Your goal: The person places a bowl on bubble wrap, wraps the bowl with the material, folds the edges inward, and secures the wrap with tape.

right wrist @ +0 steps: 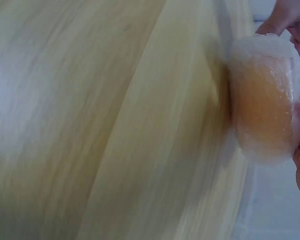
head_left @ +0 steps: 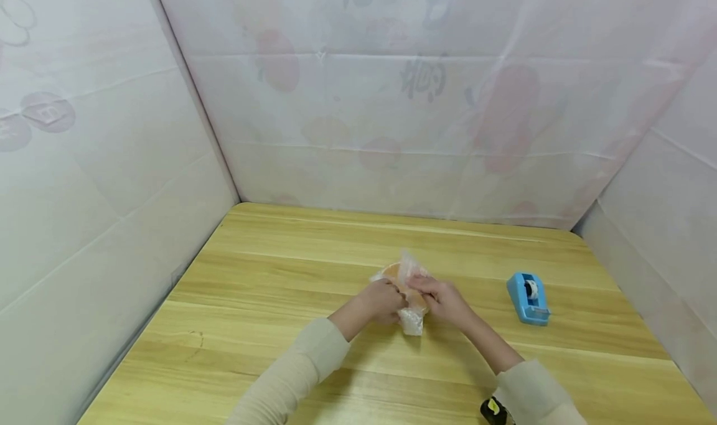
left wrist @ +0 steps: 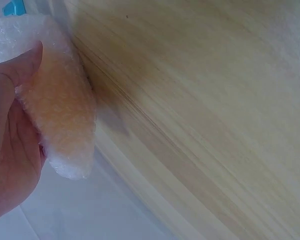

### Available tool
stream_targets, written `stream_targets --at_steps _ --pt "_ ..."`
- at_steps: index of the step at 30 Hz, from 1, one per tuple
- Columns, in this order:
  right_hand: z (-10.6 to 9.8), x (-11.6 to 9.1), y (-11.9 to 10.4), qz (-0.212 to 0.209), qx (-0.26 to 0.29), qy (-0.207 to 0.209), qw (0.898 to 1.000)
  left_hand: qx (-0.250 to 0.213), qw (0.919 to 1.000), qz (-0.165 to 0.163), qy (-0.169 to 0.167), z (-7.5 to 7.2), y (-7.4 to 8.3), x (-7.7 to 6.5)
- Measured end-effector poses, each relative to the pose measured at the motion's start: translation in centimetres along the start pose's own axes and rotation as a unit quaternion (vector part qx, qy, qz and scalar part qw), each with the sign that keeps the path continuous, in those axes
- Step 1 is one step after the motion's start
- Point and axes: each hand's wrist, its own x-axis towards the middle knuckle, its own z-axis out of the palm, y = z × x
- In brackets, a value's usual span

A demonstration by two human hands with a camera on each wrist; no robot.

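Observation:
An orange, rounded thing wrapped in bubble wrap (head_left: 413, 321) is between my two hands near the middle of the table; its exact kind is hidden by the wrap. My left hand (head_left: 383, 300) grips the bundle from the left, and in the left wrist view its thumb (left wrist: 30, 65) presses on the bubble wrap. On the other side, my right hand (head_left: 439, 297) pinches a loose flap of the wrap that stands up at the far side. The orange (right wrist: 264, 102) shows through the clear layers in the right wrist view.
A blue tape dispenser (head_left: 529, 300) with a roll in it stands to the right on the wooden table (head_left: 269, 275). A small black object with a yellow mark (head_left: 493, 410) lies at the front, beside my right sleeve. Pale fabric walls (head_left: 358, 120) enclose the table's back and sides.

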Motion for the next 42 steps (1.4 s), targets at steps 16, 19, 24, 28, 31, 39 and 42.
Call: stream_targets --at_steps 16,19,24,28,31,39,42 --pt "-0.7 1.2 -1.4 0.017 -0.173 -0.196 0.965 -0.008 0.9905 0.033 0.134 1.6 -0.5 -0.4" --pt "-0.7 1.6 -1.8 0.030 -0.195 -0.213 0.957 -0.040 0.9827 0.037 0.177 2.0 -0.7 -0.7" --pt "-0.6 2.0 -2.1 0.032 -0.219 -0.217 0.951 -0.070 0.9760 0.028 0.204 2.1 -0.8 -1.2" --pt "-0.6 2.1 -2.1 0.049 -0.203 -0.219 0.953 -0.084 0.9755 0.023 0.202 2.1 -0.7 -1.4" --pt "-0.6 2.2 -2.2 0.059 -0.195 -0.229 0.952 -0.078 0.9793 0.018 0.186 2.0 -0.6 -1.3" --pt "-0.6 2.2 -2.1 0.079 -0.191 -0.247 0.947 -0.017 0.9933 0.003 0.114 1.9 -0.4 -0.6" --pt "-0.6 2.2 -2.1 0.090 -0.194 -0.257 0.942 -0.014 0.9939 0.003 0.110 2.1 -0.4 -0.5"
